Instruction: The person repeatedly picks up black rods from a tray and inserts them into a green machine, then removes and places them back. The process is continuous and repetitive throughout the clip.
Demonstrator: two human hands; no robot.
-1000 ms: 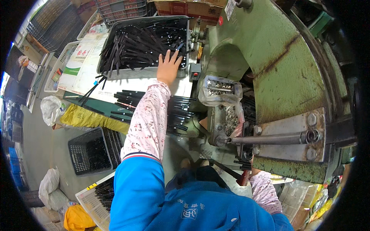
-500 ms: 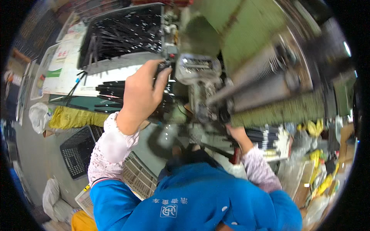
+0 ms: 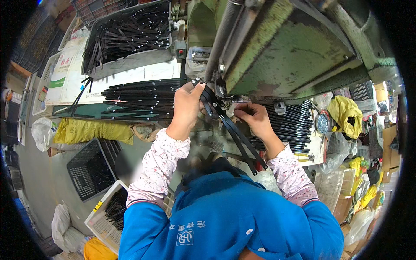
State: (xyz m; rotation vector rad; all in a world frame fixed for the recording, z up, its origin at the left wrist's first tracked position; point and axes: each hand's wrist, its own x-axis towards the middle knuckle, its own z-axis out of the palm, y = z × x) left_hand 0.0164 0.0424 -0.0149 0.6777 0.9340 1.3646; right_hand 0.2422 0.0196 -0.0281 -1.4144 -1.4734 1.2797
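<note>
A pair of long, flat black metal strips (image 3: 234, 132) slants from its upper end just under the green metal press machine (image 3: 286, 52) down and to the right. The strips lie close together, almost parallel, spreading slightly at the lower end. The left hand (image 3: 186, 106) grips the upper end, while the right hand (image 3: 255, 119) pinches the strips a little further along.

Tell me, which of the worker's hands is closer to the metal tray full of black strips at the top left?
Left. The left hand is raised at the green machine, just below and right of the tray. The right hand sits farther right, holding black strips under the machine.
</note>
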